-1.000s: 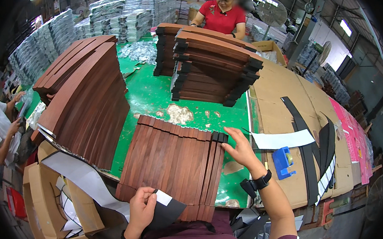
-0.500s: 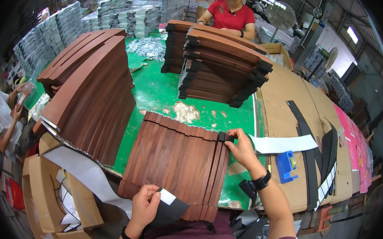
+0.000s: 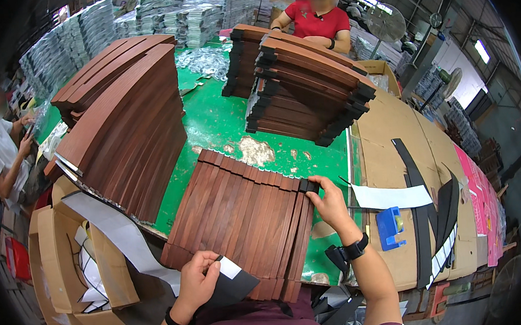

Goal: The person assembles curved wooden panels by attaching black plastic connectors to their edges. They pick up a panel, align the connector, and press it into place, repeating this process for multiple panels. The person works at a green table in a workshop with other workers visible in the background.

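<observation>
A row of reddish-brown wooden slats [image 3: 231, 216] lies side by side in front of me, with stepped ends. At the far right corner of the row, my right hand [image 3: 331, 206] has its thumb and fingers closed on a black strip [image 3: 308, 186] around a slat's end. Over the row's near left edge, my left hand [image 3: 196, 283] pinches a black sheet [image 3: 238, 288] with a white patch [image 3: 230, 267] on it. Just right of my right hand lies a strip with a white face [image 3: 390, 196].
Tall stacks of curved brown slats [image 3: 143, 128] stand left, with black-ended stacks [image 3: 310, 89] at the back. A blue tape dispenser [image 3: 389, 229] and black strips [image 3: 420, 212] lie on cardboard [image 3: 386, 138] at right. An open carton [image 3: 53, 261] is at lower left. Two people work nearby.
My hands keep nearly the same places and grips. The white-faced strip's near end has shifted slightly right, away from my right hand. The person at left has lowered their hands a little.
</observation>
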Available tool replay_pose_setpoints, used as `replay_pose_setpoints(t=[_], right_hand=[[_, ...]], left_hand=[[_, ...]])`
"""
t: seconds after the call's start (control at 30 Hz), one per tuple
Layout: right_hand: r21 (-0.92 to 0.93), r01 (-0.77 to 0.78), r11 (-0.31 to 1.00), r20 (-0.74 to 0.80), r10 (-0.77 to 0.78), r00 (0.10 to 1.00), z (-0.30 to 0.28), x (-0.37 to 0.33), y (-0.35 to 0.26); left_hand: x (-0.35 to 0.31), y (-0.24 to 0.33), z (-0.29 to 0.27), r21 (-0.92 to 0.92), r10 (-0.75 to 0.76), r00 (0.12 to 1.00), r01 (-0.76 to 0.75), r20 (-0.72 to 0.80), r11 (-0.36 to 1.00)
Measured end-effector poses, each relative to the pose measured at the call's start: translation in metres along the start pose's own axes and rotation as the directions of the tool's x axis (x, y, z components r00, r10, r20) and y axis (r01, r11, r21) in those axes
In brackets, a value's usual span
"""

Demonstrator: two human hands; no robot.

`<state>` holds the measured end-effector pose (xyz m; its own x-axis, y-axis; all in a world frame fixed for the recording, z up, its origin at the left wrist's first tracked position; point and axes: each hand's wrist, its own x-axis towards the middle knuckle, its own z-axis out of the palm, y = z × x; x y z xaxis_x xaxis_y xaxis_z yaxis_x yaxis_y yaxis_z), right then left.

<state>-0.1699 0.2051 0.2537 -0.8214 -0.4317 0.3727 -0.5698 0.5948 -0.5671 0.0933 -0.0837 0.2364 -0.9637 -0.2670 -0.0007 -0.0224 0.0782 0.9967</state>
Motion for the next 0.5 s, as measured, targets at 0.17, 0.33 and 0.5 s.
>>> replay_pose_setpoints(t=[0.17,0.33,0.5], right_hand=[[-0.022,0.101,0.995,-0.041,-0.102,0.994,-0.0024,-0.0014,-0.0063],[-0.004,0.069,0.998,0.016,-0.069,0.997,-0.0058,-0.0015,-0.0037],[0.048,0.052,0.998,0.019,-0.053,0.998,-0.0056,-0.0010,0.0006]], left_hand=[[-0.0013,-0.0030,0.0002,-0.010,0.013,1.000,-0.013,-0.013,1.000],[0.0001,-0.0006,-0.0007,0.017,0.017,1.000,-0.017,0.003,1.000],[0.0001,0.0005,-0.0003,0.020,0.026,1.000,-0.026,0.000,0.999]])
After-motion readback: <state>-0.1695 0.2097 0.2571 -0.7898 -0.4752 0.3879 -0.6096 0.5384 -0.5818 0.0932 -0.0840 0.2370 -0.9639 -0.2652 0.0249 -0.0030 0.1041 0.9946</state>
